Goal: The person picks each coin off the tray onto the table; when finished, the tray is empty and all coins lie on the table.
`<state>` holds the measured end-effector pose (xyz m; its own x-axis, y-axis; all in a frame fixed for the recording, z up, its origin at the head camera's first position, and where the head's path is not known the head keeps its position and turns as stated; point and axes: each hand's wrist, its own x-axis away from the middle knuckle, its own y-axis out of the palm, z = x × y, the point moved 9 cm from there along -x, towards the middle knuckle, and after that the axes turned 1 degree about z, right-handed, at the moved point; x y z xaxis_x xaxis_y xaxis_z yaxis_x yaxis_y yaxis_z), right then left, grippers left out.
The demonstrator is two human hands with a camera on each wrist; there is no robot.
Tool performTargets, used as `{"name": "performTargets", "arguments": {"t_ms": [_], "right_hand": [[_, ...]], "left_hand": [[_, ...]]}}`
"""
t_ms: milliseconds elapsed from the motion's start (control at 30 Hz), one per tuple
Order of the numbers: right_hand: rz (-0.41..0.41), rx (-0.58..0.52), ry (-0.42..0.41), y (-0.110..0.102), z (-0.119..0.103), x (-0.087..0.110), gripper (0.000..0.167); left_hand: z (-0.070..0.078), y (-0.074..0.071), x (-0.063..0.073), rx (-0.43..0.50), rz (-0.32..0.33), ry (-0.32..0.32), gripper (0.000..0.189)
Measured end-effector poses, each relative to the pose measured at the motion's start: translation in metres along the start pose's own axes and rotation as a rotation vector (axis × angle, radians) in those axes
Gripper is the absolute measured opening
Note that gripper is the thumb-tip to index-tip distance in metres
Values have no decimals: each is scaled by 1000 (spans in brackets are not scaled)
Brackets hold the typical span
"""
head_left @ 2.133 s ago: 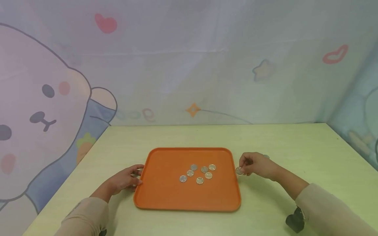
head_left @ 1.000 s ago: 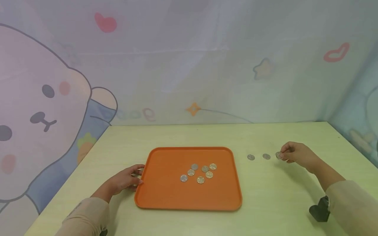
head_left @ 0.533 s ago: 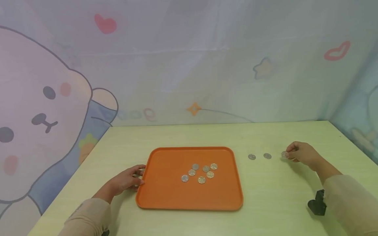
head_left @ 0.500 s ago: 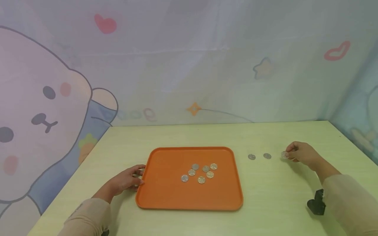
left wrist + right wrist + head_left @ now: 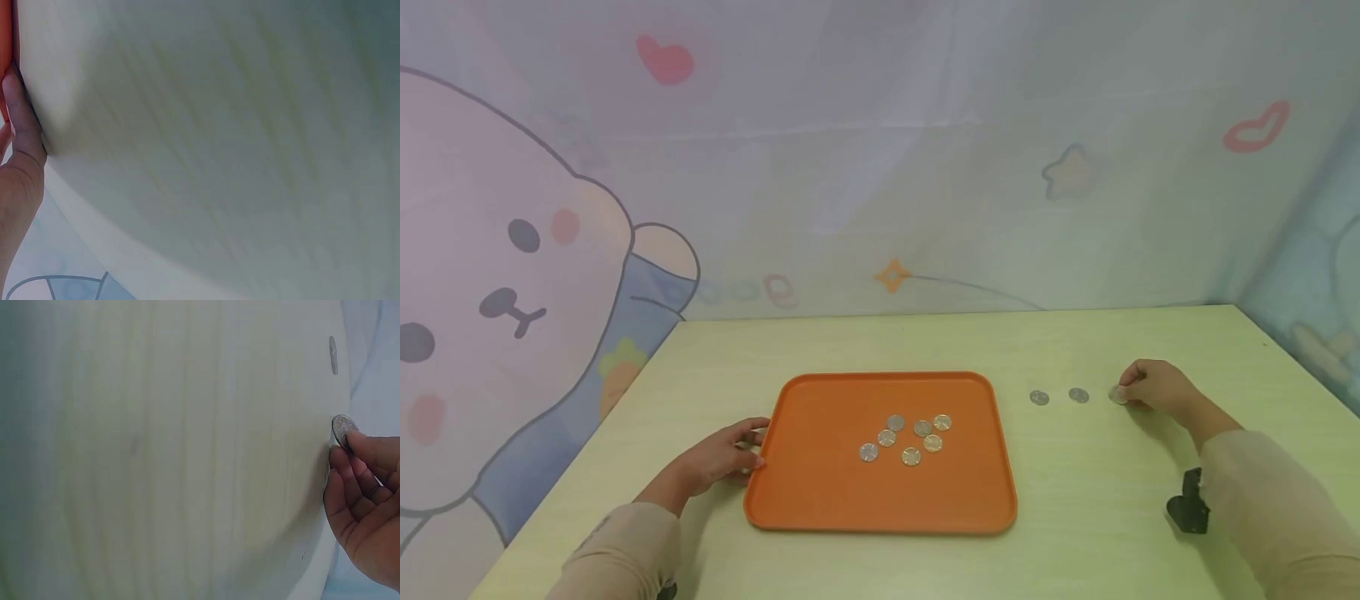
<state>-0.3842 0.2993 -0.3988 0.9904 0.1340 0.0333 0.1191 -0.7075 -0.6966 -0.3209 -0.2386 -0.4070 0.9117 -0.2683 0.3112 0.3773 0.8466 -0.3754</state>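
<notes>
My right hand (image 5: 1161,390) pinches a silver coin (image 5: 1117,395) between thumb and fingertips, low over the table. The right wrist view shows this coin (image 5: 343,430) tilted on edge under the thumb. To its left lie two flat coins, the nearer one (image 5: 1078,395) and a farther one (image 5: 1039,397), making a row. My left hand (image 5: 718,457) holds the left rim of an orange tray (image 5: 820,508), its thumb over the edge and its other fingers along the side. Inside the tray, several coins (image 5: 911,457) lie scattered right of the middle.
The pale yellow table (image 5: 1097,517) ends at a printed cloth backdrop (image 5: 820,192). A dark device (image 5: 1189,504) hangs beneath the right sleeve (image 5: 1262,492). The tray's raised right rim (image 5: 1006,467) stands left of the coin row.
My right hand has carried the coin from beside the tray's right rim out to the right end of the row, then lowered slightly leftward. The left hand has stayed at the tray.
</notes>
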Motion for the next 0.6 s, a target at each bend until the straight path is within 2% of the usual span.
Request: {"name": "performTargets", "arguments": {"t_ms": [433, 600], "right_hand": [[-7, 147, -24, 1, -7, -4, 13], [-18, 160, -19, 3, -8, -4, 12]], "left_hand": [[2, 0, 0, 12, -4, 1, 59], [-1, 0, 0, 12, -1, -10, 59]]}}
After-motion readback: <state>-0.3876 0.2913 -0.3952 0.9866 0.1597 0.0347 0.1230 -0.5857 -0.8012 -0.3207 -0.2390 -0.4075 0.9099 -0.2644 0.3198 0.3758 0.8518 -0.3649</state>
